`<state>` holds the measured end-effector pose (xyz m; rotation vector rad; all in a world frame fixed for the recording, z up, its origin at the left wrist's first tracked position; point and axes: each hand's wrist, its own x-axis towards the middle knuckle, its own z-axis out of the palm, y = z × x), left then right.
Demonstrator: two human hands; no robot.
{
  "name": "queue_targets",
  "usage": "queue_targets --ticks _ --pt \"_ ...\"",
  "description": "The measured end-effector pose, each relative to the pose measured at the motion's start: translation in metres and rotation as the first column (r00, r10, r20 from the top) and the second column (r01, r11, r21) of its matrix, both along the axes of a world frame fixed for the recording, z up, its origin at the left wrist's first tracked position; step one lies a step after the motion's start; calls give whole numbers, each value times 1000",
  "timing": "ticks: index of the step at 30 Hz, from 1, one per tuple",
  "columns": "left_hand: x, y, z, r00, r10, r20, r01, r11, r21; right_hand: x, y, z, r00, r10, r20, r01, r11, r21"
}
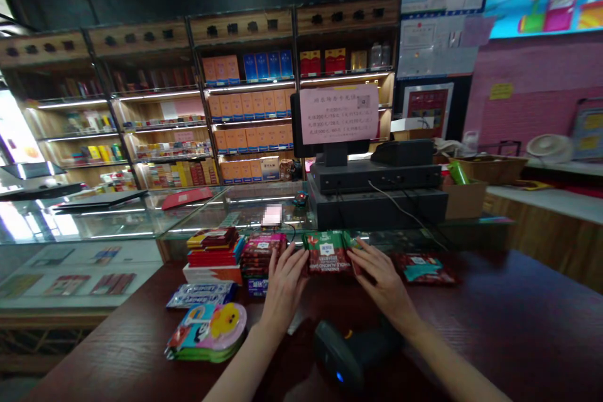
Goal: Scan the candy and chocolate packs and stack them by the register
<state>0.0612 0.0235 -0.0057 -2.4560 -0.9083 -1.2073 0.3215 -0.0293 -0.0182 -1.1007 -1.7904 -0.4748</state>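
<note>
Green and brown chocolate packets point(326, 252), with almond lettering on the front one, stand in the middle of the dark wooden counter. My left hand point(287, 281) is against their left side, fingers pressed along the edge. On the right side, my right hand point(379, 281) has its fingers curved over the packets, so they are held between both hands. Beside my left hand is a stack of pink and brown chocolate packets point(262, 254). A brown packet with a teal patch point(426, 269) lies right of my right hand. Below my hands rests a black barcode scanner point(340, 355) with a blue light.
Red and yellow packets point(214, 248), blue and white packets point(201, 294) and cartoon animal packs point(207, 330) lie at the left. Behind the counter stand a glass display case point(230, 201) and a black cash register point(377, 201). Cardboard boxes point(464, 200) are at the right.
</note>
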Motion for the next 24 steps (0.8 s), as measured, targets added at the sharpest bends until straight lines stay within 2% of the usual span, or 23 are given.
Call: queue_targets --ticks 7,13,20,24 --pt "-2 4 -10 995 -92 28 92 996 -15 9 -10 -2 994 -22 112 23 1000 -14" --pt "0 3 -11 987 -118 106 121 992 -27 10 -13 0 997 -26 76 29 999 -28" --pt "6 -7 -4 981 -9 194 41 987 -158 -2 -14 7 997 -67 -46 60 990 -130" --pt "10 -9 -3 977 87 194 -51 982 -181 -6 -12 8 983 -112 -143 80 974 -213"
